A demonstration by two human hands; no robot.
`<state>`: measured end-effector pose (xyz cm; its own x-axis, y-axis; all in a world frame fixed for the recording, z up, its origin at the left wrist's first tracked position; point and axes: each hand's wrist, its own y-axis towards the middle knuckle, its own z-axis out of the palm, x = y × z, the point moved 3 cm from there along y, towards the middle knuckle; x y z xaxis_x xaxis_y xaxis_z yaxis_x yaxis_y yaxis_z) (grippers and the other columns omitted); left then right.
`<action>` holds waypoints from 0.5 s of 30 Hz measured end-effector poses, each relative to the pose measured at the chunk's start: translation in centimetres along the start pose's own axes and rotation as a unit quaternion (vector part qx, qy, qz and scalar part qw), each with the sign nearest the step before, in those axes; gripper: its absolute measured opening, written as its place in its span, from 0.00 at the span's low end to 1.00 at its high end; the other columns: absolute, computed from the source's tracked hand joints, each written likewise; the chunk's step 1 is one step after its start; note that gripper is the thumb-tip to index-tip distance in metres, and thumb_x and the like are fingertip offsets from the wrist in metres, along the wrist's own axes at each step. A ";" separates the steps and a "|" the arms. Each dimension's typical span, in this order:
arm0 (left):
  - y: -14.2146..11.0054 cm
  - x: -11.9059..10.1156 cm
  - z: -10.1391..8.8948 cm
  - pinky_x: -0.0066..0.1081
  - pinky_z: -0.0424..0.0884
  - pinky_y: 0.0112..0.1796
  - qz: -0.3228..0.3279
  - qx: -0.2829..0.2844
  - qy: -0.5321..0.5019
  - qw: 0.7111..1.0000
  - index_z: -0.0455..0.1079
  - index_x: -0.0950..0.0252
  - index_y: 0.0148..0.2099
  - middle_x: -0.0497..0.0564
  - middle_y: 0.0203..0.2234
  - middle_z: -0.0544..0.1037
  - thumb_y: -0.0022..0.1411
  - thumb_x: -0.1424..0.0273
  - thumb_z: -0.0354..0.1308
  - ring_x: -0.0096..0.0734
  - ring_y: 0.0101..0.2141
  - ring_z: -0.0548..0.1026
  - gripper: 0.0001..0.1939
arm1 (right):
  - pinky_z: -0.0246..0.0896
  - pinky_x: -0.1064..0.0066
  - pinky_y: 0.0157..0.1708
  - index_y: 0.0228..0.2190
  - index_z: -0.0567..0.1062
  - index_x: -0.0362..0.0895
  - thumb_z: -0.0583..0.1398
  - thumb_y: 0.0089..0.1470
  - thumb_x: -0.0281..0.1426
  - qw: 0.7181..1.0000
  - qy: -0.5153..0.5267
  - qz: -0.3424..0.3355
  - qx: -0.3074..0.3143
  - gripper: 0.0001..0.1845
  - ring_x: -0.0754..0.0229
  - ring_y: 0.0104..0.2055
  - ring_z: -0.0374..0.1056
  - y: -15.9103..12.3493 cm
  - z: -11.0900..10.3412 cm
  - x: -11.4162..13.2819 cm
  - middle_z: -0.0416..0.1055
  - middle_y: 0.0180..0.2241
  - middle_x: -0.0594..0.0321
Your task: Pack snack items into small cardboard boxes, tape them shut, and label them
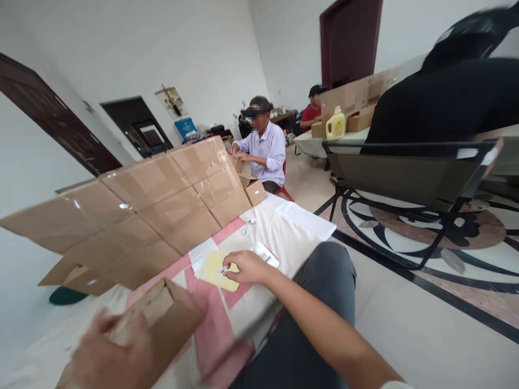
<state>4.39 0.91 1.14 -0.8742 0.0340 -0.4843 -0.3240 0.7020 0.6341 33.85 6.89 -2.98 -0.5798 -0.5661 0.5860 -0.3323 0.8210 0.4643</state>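
Observation:
Over a yellow sheet with small pale pieces on it, my right hand is closed in a pinch. A small whitish piece shows at its fingertips; its exact kind is too small to make out. My left hand, smeared by motion, is at the near end of an open cardboard box. Its thumb and a finger overlap the box's edge, and whether they grip it is unclear. Behind the yellow sheet lies a white sheet with print. Beside my right wrist is a white object, partly covered.
A taped cardboard partition stands along the table's far side. Small silvery pieces lie on the pink and white cloth. A small box is at the partition's end, near a seated co-worker. A folding chair is at right.

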 end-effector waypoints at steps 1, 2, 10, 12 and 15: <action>2.0 1.6 -1.2 0.75 0.57 0.58 -0.057 -0.021 0.051 0.997 0.55 0.49 0.71 0.63 0.67 0.64 0.55 0.48 0.54 0.77 0.64 0.60 0.42 | 0.58 0.72 0.39 0.41 0.78 0.44 0.64 0.58 0.34 1.000 0.011 -0.019 0.012 0.10 0.57 0.42 0.74 0.0 0.5 0.4 0.80 0.43 0.59; 3.8 3.4 -2.0 0.76 0.56 0.58 -0.124 -0.013 0.098 0.987 0.55 0.55 0.72 0.66 0.68 0.61 0.53 0.47 0.56 0.78 0.65 0.58 0.47 | 0.58 0.72 0.39 0.42 0.78 0.45 0.64 0.57 0.33 0.999 0.024 -0.033 0.022 0.10 0.57 0.42 0.74 0.0 1.0 0.7 0.80 0.43 0.60; 5.0 10.2 -3.2 0.52 0.55 0.67 -0.074 0.276 0.044 0.957 0.53 0.60 0.72 0.60 0.68 0.63 0.64 0.45 0.53 0.53 0.66 0.63 0.42 | 0.58 0.75 0.35 0.38 0.81 0.41 0.63 0.60 0.29 0.962 0.235 -0.100 0.095 0.07 0.66 0.32 0.69 -0.1 6.2 3.0 0.79 0.36 0.63; 4.1 9.0 -3.5 0.51 0.55 0.67 -0.010 0.302 0.024 0.953 0.56 0.57 0.71 0.55 0.68 0.64 0.65 0.48 0.54 0.50 0.66 0.63 0.37 | 0.57 0.76 0.34 0.37 0.81 0.41 0.64 0.59 0.29 0.951 0.261 -0.109 0.121 0.06 0.66 0.32 0.69 -0.3 7.3 3.8 0.78 0.35 0.64; 3.8 7.7 -3.7 0.52 0.55 0.67 0.032 0.317 0.023 0.948 0.59 0.57 0.69 0.53 0.67 0.65 0.66 0.50 0.55 0.49 0.65 0.64 0.35 | 0.56 0.76 0.33 0.36 0.80 0.41 0.63 0.58 0.29 0.941 0.278 -0.112 0.154 0.05 0.67 0.31 0.68 -0.7 7.9 4.6 0.76 0.34 0.65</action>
<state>-4.92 1.26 2.06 -0.9042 0.0698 -0.4213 -0.0005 0.9864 0.1646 25.51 4.29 -5.81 -0.0177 -0.6089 0.7930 -0.6500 0.6097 0.4536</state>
